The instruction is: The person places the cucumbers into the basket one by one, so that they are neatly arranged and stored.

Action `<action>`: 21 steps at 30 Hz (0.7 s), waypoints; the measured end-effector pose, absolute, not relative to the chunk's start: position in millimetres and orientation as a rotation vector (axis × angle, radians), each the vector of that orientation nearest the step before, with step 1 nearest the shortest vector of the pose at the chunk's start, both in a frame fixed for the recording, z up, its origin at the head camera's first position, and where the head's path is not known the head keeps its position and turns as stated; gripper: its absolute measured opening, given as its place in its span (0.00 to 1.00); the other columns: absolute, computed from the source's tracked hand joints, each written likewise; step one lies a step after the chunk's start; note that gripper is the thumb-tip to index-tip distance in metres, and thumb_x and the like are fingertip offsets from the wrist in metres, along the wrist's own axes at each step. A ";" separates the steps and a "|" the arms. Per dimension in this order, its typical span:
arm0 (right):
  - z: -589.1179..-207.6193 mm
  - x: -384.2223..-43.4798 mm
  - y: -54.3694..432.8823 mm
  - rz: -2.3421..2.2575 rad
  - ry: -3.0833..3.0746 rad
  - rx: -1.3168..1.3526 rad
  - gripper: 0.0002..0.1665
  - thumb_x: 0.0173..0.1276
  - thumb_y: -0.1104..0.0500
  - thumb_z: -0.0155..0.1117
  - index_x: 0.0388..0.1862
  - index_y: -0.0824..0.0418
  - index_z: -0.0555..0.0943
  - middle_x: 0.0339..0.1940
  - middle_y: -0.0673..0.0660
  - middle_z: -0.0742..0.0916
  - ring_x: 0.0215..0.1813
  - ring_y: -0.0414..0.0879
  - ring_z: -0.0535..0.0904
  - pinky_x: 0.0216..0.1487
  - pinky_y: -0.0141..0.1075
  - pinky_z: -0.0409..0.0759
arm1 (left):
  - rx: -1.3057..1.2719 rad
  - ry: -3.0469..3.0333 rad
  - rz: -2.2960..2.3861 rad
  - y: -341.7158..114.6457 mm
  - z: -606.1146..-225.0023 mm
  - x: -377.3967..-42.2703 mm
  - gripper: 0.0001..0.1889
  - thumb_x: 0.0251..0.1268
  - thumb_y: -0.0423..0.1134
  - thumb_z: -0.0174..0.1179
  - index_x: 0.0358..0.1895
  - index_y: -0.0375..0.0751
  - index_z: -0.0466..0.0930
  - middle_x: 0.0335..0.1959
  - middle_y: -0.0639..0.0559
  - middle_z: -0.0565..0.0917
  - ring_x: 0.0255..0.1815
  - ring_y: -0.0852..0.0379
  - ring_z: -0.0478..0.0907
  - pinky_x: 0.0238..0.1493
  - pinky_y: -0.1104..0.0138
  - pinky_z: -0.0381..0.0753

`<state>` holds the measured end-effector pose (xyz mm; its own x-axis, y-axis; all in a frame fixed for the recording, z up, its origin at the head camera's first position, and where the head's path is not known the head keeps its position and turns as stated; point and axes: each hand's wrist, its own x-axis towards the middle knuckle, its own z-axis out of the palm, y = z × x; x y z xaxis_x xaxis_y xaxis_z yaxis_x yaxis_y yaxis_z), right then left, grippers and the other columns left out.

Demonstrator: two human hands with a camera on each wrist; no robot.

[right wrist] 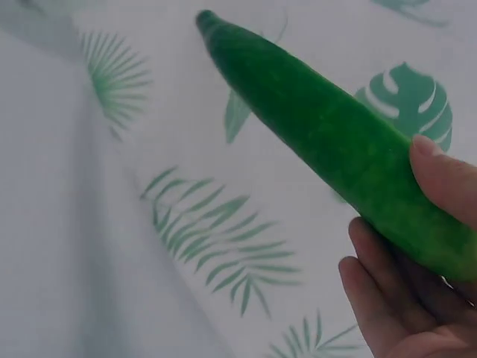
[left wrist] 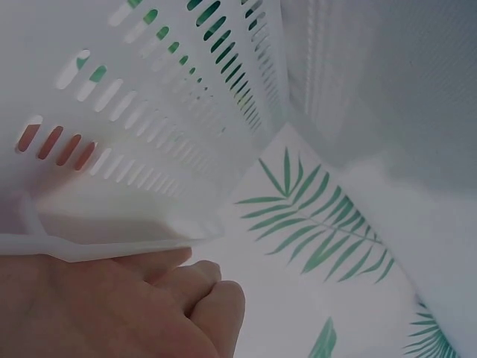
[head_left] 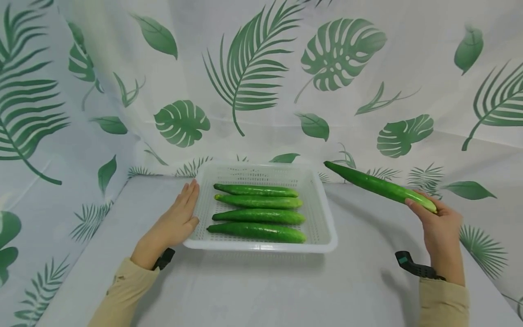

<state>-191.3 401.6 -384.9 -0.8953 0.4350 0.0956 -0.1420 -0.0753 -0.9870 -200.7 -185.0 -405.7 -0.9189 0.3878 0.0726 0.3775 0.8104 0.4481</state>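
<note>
In the head view, my right hand (head_left: 443, 222) holds a green cucumber (head_left: 367, 180) by its paler end, above the table and right of the basket. Its dark, narrow end points up and left. The right wrist view shows the thumb on one side of the cucumber (right wrist: 320, 134) and the fingers (right wrist: 376, 280) on the other. Several more cucumbers (head_left: 259, 216) lie side by side in a white perforated plastic basket (head_left: 332, 227). My left hand (head_left: 177, 220) touches the basket's left rim with fingers extended. From the left wrist, the hand (left wrist: 141, 302) appears against the rim (left wrist: 82, 246).
A pale table (head_left: 261, 290) lies under the basket. White sheeting (head_left: 261, 141) printed with green leaves stands behind and at both sides. Black wrist straps (head_left: 416, 268) sit on both wrists, below beige sleeves.
</note>
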 end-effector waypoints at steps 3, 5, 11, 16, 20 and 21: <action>-371.6 -190.9 389.4 2.038 -1.717 -0.263 0.28 0.59 0.70 0.72 0.61 0.64 0.82 0.57 0.50 0.75 0.57 0.40 0.69 0.49 0.19 0.77 | 0.625 2.972 0.724 -184.9 -405.7 -200.8 0.40 0.68 0.32 0.42 0.77 0.27 0.32 0.81 0.38 0.33 0.80 0.41 0.27 0.76 0.44 0.39; -363.0 -190.7 380.0 2.034 -1.693 -0.232 0.28 0.60 0.70 0.72 0.61 0.64 0.82 0.58 0.51 0.75 0.57 0.42 0.68 0.49 0.20 0.77 | 0.626 2.971 0.728 -184.8 -405.5 -200.7 0.40 0.67 0.32 0.42 0.77 0.27 0.32 0.81 0.37 0.33 0.80 0.41 0.27 0.76 0.44 0.39; -335.8 -192.6 344.4 2.077 -1.642 0.001 0.27 0.61 0.76 0.67 0.61 0.73 0.79 0.59 0.57 0.76 0.56 0.46 0.69 0.52 0.24 0.79 | 0.622 2.975 0.715 -185.0 -404.8 -201.5 0.40 0.68 0.33 0.43 0.78 0.27 0.32 0.81 0.38 0.33 0.80 0.41 0.27 0.76 0.44 0.39; -315.0 -190.8 311.2 2.049 -1.708 0.170 0.26 0.61 0.76 0.66 0.60 0.75 0.78 0.58 0.60 0.77 0.54 0.48 0.70 0.51 0.24 0.79 | 0.631 2.974 0.718 -185.8 -405.8 -202.7 0.40 0.68 0.33 0.43 0.78 0.27 0.32 0.81 0.38 0.33 0.80 0.40 0.27 0.76 0.44 0.39; -309.9 -188.7 282.6 1.994 -1.803 0.257 0.25 0.61 0.76 0.67 0.59 0.75 0.78 0.56 0.60 0.78 0.53 0.49 0.70 0.50 0.24 0.79 | 0.633 2.976 0.718 -185.8 -406.3 -202.5 0.40 0.68 0.33 0.43 0.78 0.27 0.32 0.81 0.38 0.33 0.80 0.40 0.27 0.76 0.44 0.39; -310.5 -188.3 275.8 1.979 -1.833 0.271 0.25 0.61 0.75 0.67 0.59 0.75 0.79 0.56 0.60 0.79 0.52 0.49 0.70 0.50 0.24 0.79 | 0.634 2.975 0.718 -185.7 -406.3 -202.3 0.40 0.68 0.33 0.43 0.78 0.27 0.32 0.81 0.38 0.33 0.80 0.41 0.27 0.77 0.44 0.39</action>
